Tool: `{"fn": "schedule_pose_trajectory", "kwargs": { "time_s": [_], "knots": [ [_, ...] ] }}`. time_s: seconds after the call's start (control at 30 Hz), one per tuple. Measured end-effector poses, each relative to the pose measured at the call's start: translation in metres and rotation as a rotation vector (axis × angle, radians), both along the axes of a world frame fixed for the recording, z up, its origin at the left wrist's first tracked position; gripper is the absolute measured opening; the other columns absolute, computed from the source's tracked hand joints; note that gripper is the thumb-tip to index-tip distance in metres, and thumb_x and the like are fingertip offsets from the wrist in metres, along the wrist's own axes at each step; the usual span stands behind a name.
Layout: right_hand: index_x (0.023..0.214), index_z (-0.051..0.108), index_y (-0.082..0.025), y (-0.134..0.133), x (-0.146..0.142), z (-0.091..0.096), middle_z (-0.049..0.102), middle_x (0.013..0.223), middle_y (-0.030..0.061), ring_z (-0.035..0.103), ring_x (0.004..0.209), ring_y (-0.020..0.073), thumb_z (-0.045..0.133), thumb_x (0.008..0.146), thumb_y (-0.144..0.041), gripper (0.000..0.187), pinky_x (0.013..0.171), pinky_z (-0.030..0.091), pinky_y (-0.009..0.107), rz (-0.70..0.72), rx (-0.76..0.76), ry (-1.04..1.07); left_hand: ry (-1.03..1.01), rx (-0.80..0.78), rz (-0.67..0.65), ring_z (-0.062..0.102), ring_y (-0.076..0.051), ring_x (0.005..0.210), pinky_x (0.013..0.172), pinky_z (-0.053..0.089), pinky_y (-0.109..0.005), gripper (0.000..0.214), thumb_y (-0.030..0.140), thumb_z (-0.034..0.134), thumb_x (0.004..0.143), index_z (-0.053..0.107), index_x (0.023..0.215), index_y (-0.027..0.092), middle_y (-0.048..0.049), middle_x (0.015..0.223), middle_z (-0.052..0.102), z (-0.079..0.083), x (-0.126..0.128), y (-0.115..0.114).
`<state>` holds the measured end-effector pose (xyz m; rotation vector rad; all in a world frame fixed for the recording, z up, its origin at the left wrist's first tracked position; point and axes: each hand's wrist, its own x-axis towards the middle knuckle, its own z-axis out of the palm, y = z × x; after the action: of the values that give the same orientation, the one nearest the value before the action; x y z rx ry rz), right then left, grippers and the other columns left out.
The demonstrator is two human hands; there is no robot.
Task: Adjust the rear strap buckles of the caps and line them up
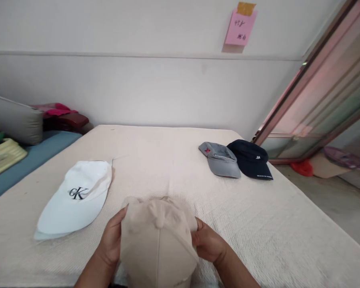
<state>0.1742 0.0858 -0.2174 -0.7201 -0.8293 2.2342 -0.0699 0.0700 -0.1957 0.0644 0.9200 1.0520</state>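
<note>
A beige baseball cap is held between my two hands at the near edge of the table, its crown facing me. My left hand grips its left side, with the fingers hidden behind the fabric. On the opposite side, my right hand is closed on the cap's edge. To the left lies a white cap with black "CK" lettering. Farther off on the right, a grey cap with a red mark rests against a dark navy cap.
A cream cloth covers the table, whose far edge meets a white wall. A pink note is taped up there. Left of the table are a grey cushion and a blue seat. A bin stands on the floor at right.
</note>
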Motion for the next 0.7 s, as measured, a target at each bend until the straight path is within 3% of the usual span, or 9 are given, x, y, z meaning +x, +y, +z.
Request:
{"fn": "schedule_pose_trajectory", "kwargs": {
  "time_s": [0.1,0.23,0.37,0.53,0.63,0.7],
  "knots": [
    [0.087,0.069,-0.009,0.0,0.015,0.003,0.067,0.077,0.0094,0.063,0.071,0.018,0.085,0.049,-0.028,0.046,0.068,0.047,0.028,0.126,0.0,0.028,0.072,0.087,0.009,0.066,-0.03,0.062,0.055,0.051,-0.036,0.031,0.028,0.083,0.045,0.07,0.07,0.017,-0.0082,0.06,0.068,-0.001,0.005,-0.005],
    [0.091,0.068,-0.011,0.009,0.026,0.007,0.066,0.08,0.0064,0.061,0.068,0.0136,0.079,0.063,-0.032,0.037,0.066,0.045,0.025,0.022,0.01,0.065,0.105,0.253,-0.244,0.063,-0.022,0.058,0.054,0.048,-0.031,0.03,0.023,0.083,0.051,0.071,0.078,0.016,-0.0082,0.067,0.069,-0.004,0.018,-0.012],
    [0.086,0.065,-0.014,0.016,0.027,0.003,0.063,0.068,0.0036,0.056,0.06,0.0114,0.069,0.073,-0.026,0.018,0.059,0.041,0.022,-0.078,0.045,0.024,0.119,0.257,-0.426,0.063,-0.018,0.06,0.058,0.048,-0.027,0.023,0.022,0.079,0.059,0.072,0.079,0.013,-0.0089,0.07,0.069,-0.006,0.032,-0.009],
    [0.086,0.062,-0.016,0.029,0.032,0.001,0.058,0.066,0.0008,0.051,0.058,0.0105,0.065,0.075,-0.023,0.013,0.059,0.039,0.024,-0.314,0.117,-0.034,0.22,0.278,-0.372,0.064,-0.022,0.066,0.069,0.049,-0.034,0.032,0.009,0.068,0.061,0.071,0.092,0.014,-0.0086,0.075,0.07,-0.004,0.048,0.006],
    [0.086,0.059,-0.017,0.038,0.035,0.001,0.048,0.057,-0.0046,0.032,0.043,0.0055,0.062,0.079,-0.032,0.017,0.048,0.031,0.022,-0.444,0.09,-0.029,0.288,0.259,-0.263,0.061,-0.019,0.058,0.061,0.048,-0.031,0.039,0.002,0.059,0.056,0.071,0.09,0.015,-0.0047,0.068,0.068,-0.002,0.058,0.012],
    [0.088,0.058,-0.017,0.042,0.035,0.001,0.043,0.054,-0.0065,0.02,0.039,0.0038,0.057,0.083,-0.042,0.025,0.042,0.022,0.021,-0.476,0.088,-0.055,0.309,0.266,-0.196,0.059,-0.019,0.056,0.057,0.046,-0.029,0.031,0.004,0.058,0.057,0.072,0.083,0.014,-0.0043,0.065,0.067,0.0,0.064,0.013]
  ]
}}
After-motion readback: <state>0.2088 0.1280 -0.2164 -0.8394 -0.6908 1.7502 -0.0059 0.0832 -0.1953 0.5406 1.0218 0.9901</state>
